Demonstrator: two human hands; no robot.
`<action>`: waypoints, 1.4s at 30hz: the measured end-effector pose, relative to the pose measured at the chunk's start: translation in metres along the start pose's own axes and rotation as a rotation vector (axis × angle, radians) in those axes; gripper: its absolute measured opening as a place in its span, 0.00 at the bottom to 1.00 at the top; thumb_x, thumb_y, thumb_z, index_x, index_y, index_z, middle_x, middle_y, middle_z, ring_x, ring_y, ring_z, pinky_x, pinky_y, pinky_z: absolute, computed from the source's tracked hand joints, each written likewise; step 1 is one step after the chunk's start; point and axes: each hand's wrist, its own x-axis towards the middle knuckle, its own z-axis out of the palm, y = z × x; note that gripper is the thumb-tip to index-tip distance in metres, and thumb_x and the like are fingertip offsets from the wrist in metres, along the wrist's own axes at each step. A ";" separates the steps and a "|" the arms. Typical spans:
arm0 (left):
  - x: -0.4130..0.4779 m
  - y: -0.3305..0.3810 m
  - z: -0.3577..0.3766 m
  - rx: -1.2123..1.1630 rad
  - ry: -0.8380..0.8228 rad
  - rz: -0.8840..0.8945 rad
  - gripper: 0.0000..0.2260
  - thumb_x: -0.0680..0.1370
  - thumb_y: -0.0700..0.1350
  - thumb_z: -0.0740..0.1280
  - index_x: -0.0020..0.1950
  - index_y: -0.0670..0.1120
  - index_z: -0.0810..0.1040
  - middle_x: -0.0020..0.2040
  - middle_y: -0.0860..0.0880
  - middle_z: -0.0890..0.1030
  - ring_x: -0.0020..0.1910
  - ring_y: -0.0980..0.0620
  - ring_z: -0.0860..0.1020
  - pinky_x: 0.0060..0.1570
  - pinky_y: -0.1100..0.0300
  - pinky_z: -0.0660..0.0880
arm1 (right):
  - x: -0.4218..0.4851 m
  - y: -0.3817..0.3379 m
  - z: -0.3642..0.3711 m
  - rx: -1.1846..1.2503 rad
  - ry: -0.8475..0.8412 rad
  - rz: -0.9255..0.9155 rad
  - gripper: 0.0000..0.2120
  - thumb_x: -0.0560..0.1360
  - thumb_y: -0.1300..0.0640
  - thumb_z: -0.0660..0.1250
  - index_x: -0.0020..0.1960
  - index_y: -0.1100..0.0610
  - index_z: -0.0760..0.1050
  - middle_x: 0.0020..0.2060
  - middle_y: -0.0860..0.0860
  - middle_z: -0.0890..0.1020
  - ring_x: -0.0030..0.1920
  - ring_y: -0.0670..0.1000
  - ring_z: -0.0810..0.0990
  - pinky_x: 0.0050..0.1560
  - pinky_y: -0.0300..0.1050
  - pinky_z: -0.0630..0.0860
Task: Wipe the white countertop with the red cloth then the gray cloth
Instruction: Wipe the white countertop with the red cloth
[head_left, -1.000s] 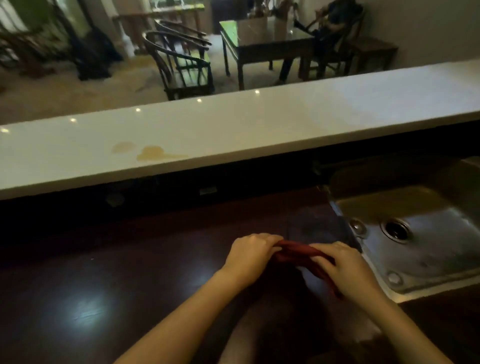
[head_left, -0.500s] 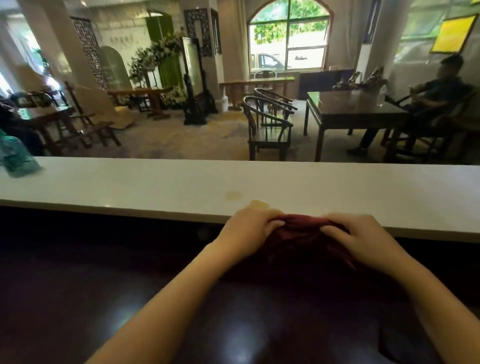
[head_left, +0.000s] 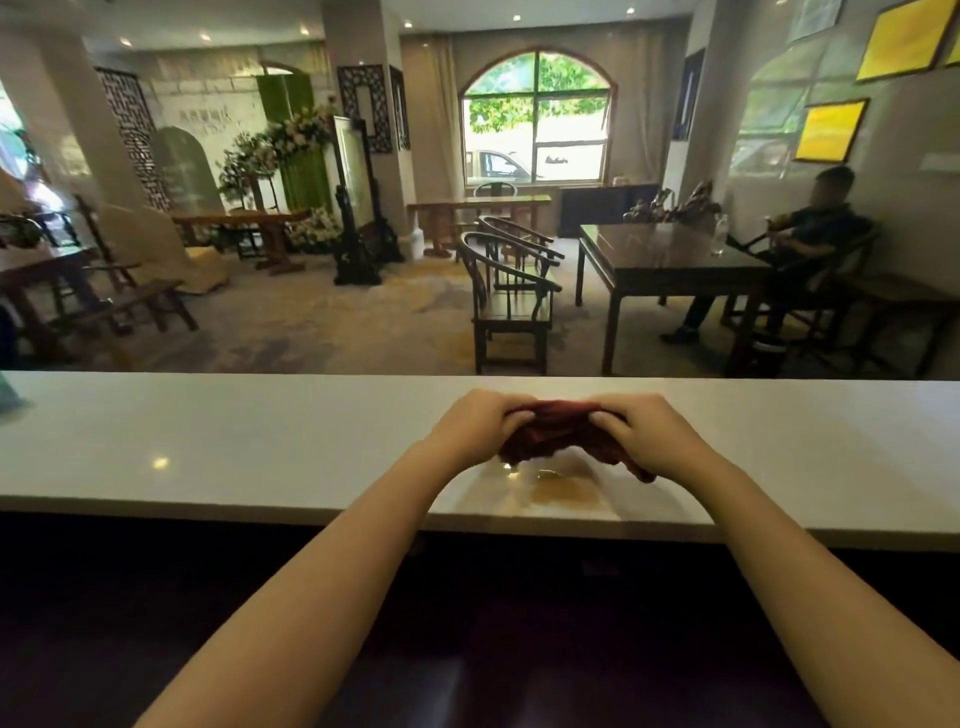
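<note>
A: Dark red fabric, bunched. That is the red cloth (head_left: 558, 434), held over the white desk (head_left: 234, 441), towards its right of centre. Handling properties?

B: Judged soft, light and limp. It folds and sags where unsupported; a loose corner hangs below the right hand. No stiffness, no fragility. It should compress flat under palm pressure.

A: State of the hands, left to right?

B: Left hand (head_left: 475, 423): fingers curled closed over the cloth's left end. Right hand (head_left: 652, 434): fingers curled closed over the right end. The cloth is gathered between them, its lower edge close to the desk; contact cannot be confirmed.

A: Recommended hold?

B: Keep both ends gathered, or flatten it under one open palm. Grip at the bunched mass, not the trailing corner.

A: Surface below?

B: Smooth, glossy, hard white slab, long and straight-edged, reflecting ceiling lights. A brownish wet spill (head_left: 563, 491) lies just below the cloth, near the front edge. Expect low friction on the wet patch; the fabric looks absorbent.

A: Gray cloth?

B: Not visible.
</note>
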 end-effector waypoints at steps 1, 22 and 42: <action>-0.004 -0.009 0.013 0.002 -0.058 -0.006 0.14 0.79 0.46 0.59 0.63 0.50 0.75 0.58 0.45 0.81 0.57 0.45 0.77 0.58 0.55 0.71 | -0.005 0.006 0.013 -0.010 -0.062 0.020 0.12 0.78 0.55 0.59 0.58 0.49 0.76 0.51 0.50 0.82 0.47 0.48 0.76 0.48 0.40 0.70; -0.066 -0.185 -0.009 0.249 -0.030 -0.341 0.21 0.81 0.53 0.47 0.74 0.56 0.49 0.77 0.51 0.49 0.76 0.52 0.46 0.71 0.40 0.43 | 0.008 -0.023 0.121 -0.238 -0.290 0.157 0.21 0.76 0.38 0.39 0.70 0.33 0.46 0.76 0.42 0.49 0.75 0.58 0.43 0.68 0.69 0.35; -0.123 -0.291 -0.040 0.292 -0.078 -0.592 0.23 0.80 0.53 0.41 0.75 0.51 0.48 0.77 0.52 0.47 0.75 0.53 0.46 0.72 0.43 0.43 | 0.054 -0.140 0.207 -0.242 -0.348 -0.006 0.22 0.77 0.39 0.40 0.70 0.34 0.39 0.76 0.48 0.42 0.74 0.62 0.39 0.67 0.70 0.35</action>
